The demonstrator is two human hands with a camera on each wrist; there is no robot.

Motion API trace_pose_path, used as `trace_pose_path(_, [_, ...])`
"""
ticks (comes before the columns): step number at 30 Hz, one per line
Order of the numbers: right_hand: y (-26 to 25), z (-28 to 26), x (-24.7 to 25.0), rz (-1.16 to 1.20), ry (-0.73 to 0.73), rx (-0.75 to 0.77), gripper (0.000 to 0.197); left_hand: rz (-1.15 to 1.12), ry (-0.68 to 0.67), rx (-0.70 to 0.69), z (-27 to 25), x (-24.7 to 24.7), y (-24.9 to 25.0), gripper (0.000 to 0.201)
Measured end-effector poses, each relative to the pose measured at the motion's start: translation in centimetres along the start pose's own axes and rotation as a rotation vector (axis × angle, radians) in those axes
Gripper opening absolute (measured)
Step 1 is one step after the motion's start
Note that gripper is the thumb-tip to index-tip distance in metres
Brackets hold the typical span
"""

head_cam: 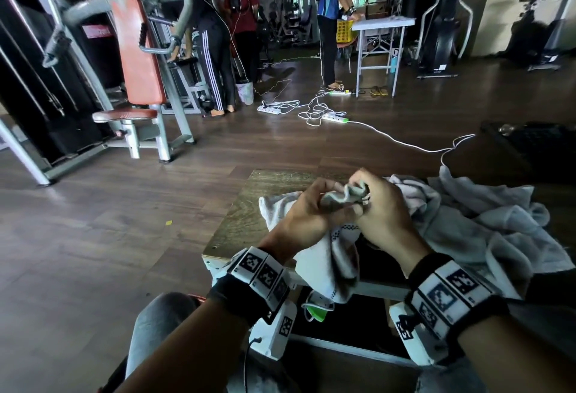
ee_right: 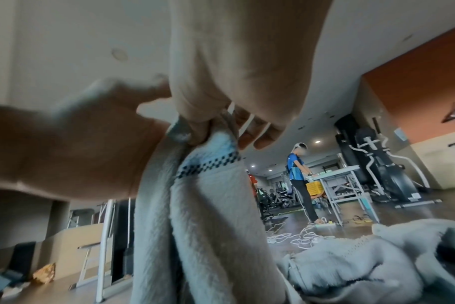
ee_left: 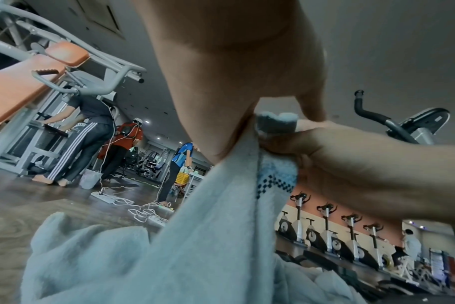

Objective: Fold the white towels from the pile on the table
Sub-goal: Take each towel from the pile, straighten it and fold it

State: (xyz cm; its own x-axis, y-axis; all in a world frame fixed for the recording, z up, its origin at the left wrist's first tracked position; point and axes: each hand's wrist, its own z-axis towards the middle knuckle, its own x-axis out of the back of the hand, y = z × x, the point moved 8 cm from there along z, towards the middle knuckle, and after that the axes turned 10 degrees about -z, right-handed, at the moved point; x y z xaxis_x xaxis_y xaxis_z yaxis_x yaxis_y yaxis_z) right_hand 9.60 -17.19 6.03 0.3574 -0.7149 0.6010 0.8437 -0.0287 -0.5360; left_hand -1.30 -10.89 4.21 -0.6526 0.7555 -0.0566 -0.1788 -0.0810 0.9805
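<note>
both hands pinch one white towel (head_cam: 327,265) by its bunched top edge above the table (head_cam: 246,212): left hand (head_cam: 307,215) and right hand (head_cam: 386,205) side by side, touching. towel hangs over the table's near edge. towel pile (head_cam: 486,221) lies on the table, right of the hands.

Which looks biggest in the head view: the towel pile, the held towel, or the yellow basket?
1. Towel pile, largest.
2. Held towel, part hidden by both hands.
3. Yellow basket, smallest, but far from the camera, so real size is unsure.
</note>
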Motion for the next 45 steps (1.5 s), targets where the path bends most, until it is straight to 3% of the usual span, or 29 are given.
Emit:
trace_pose_path(1, [0.7,0.2,0.2,-0.021,-0.008,-0.054,0.027,0.093,-0.002,-0.010,0.1,0.6,-0.5,0.033])
trace_pose_path(4, [3.3,0.8,1.4,0.010,0.036,-0.175,0.040,0.453,0.028,-0.054,0.3,3.3,-1.3,0.014])
trace_pose_path(6, [4.6,1.3,2.5,0.089,0.065,-0.189,0.044,0.606,0.085,-0.107,0.6,5.5,-1.4,0.021])
trace_pose_path(12, [6.5,1.9,4.9,-0.013,0.037,-0.204,0.044,0.700,0.332,-0.253,2.0,9.4,2.3,0.016])
trace_pose_path(15, [7.3,1.6,4.9,0.051,0.014,-0.165,0.025,0.694,0.414,-0.305,2.1,10.2,3.9,0.021])
trace_pose_path(17, [7.7,1.0,4.7,0.064,-0.025,-0.116,0.012,0.784,0.285,-0.248,2.5,9.9,2.9,0.022])
trace_pose_path(20, [9.7,0.0,3.9,-0.059,-0.062,-0.059,0.014,1.010,0.007,-0.049,2.6,10.2,-2.0,0.025])
trace_pose_path(22, [11.7,-0.9,2.7,-0.141,-0.117,-0.081,0.011,1.010,0.026,0.079,2.4,12.5,-5.3,0.026])
trace_pose_path(25, [13.6,-2.1,0.4,-0.134,-0.206,-0.140,0.005,0.828,0.174,0.141,2.4,14.6,-7.6,0.023])
trace_pose_path(31, [12.7,-0.9,-7.1,-0.114,-0.383,0.027,0.004,0.827,0.062,0.415,4.2,13.6,-13.1,0.026])
trace_pose_path(36, [9.7,0.7,-13.5,-0.028,-0.525,0.115,0.012,0.807,0.014,0.538,5.3,13.9,-17.6,0.041])
trace_pose_path(38, [8.9,0.6,-16.0,-0.047,-0.594,0.120,0.026,0.895,0.062,0.457,5.8,14.5,-18.1,0.032])
trace_pose_path(40, [9.2,0.4,-17.9,-0.128,-0.648,0.068,0.043,0.976,0.148,0.241,6.4,14.8,-17.4,0.025])
trace_pose_path(42, [9.0,0.8,-18.8,-0.174,-0.648,0.028,0.047,0.928,0.238,0.241,6.7,15.6,-16.5,0.034])
trace_pose_path(45, [8.4,2.7,-18.5,-0.035,-0.610,-0.066,0.042,0.945,0.279,0.167,8.4,17.1,-13.6,0.034])
